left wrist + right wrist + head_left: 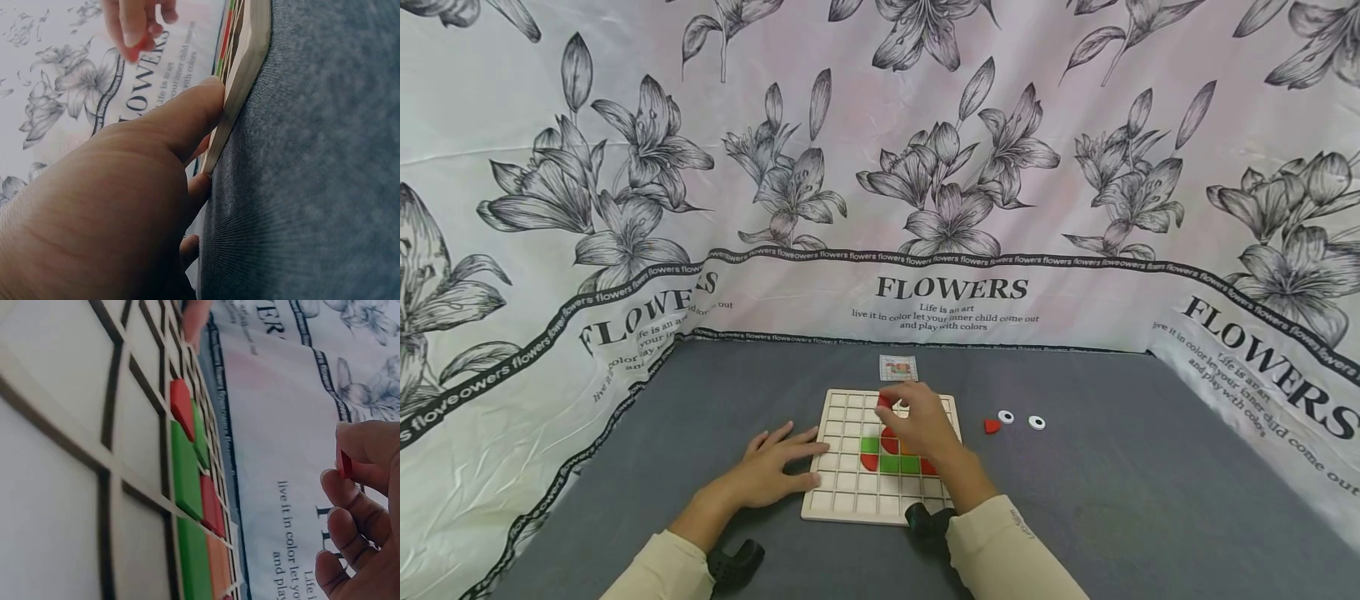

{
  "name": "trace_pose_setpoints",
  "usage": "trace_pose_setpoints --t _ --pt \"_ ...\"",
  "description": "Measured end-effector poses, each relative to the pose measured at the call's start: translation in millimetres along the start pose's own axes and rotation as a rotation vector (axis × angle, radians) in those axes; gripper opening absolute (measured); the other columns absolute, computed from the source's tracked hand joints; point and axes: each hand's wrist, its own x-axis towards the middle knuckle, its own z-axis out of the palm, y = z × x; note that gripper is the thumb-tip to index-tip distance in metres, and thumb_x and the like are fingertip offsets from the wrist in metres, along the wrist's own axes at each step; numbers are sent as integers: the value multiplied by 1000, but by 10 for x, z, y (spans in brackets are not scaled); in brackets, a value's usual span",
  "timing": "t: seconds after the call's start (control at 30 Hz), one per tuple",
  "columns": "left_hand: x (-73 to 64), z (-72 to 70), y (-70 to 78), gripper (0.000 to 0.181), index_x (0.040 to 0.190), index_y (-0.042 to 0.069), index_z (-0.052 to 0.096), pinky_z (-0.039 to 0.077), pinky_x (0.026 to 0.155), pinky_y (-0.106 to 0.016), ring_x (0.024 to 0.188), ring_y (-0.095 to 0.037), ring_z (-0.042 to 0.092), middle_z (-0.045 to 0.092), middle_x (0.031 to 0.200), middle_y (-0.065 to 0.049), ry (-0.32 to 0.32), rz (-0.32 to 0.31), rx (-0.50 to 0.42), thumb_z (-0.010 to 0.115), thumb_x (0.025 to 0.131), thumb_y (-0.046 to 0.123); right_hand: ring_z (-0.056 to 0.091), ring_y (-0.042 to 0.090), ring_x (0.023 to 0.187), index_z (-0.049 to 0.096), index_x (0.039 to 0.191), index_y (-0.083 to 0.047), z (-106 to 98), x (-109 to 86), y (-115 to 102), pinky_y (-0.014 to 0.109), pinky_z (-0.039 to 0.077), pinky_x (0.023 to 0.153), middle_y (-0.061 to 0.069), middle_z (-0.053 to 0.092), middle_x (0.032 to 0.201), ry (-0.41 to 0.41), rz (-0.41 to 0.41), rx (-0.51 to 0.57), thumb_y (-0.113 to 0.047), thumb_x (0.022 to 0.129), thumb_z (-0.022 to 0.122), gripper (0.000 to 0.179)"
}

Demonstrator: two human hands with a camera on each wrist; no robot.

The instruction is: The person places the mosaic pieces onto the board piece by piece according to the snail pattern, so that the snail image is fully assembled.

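A wooden grid board [842, 482] lies on the grey cloth. My left hand [766, 473] has its fingers spread, with thumb and fingertips touching the board's left edge. Over the far half of the board, my right hand [927, 427] pinches a small red piece [344, 461] between thumb and index finger, raised above the grid. Set in the middle cells are several green square tiles [899, 464], a red rounded piece [869, 462] and other red ones. An orange tile [219, 564] shows beside the green in the right wrist view; my right hand partly covers it in the head view.
Right of the board lie a loose red piece [992, 427] and two white eye discs, one nearer [1006, 417] and one farther right [1037, 422]. A small picture card [898, 367] lies beyond the board's far edge. Flower-printed cloth [940, 300] hangs behind and at both sides.
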Motion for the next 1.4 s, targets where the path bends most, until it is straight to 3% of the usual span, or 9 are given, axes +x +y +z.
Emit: trace_pose_setpoints --t 0.2,0.33,0.5,0.83,1.13,1.4 --pt "1 6 7 54 140 23 56 -1 106 -62 142 -40 10 36 152 -7 -3 -2 1 61 92 49 58 23 94 72 100 -4 90 33 1 39 50 79 0 65 92 -91 -8 -48 -11 90 71 12" --pt "6 12 -1 54 140 25 55 -2 107 -61 143 -39 10 35 152 -5 -10 -9 3 61 92 49 58 23 93 73 98 -4 126 48 2 39 50 79 0 64 93 -140 28 -65 -11 91 70 11" --pt "4 0 13 54 140 23 55 -2 106 -62 142 -41 10 34 152 -7 -15 -2 -2 61 93 49 58 28 92 73 102 -3 166 71 18 42 49 78 1 65 95 -184 59 -93 -10 90 69 15" --pt "-1 -18 19 53 139 23 57 -2 106 -62 142 -41 10 35 152 -7 -9 -3 -2 62 92 48 60 21 91 73 107 -3 253 108 52 37 51 77 3 65 95 -282 138 -143 -14 90 70 20" --pt "8 -26 12 53 138 23 57 -1 106 -62 142 -41 11 36 151 -7 -1 -2 4 63 91 49 61 22 87 72 108 0 279 105 57 35 51 73 6 64 94 -317 108 -144 -12 90 70 22" --pt "8 -11 4 53 138 22 57 -1 106 -62 142 -41 12 36 151 -7 1 0 2 62 92 48 61 24 95 72 109 1 293 90 52 37 51 78 10 65 101 -302 123 -129 -1 92 60 21"
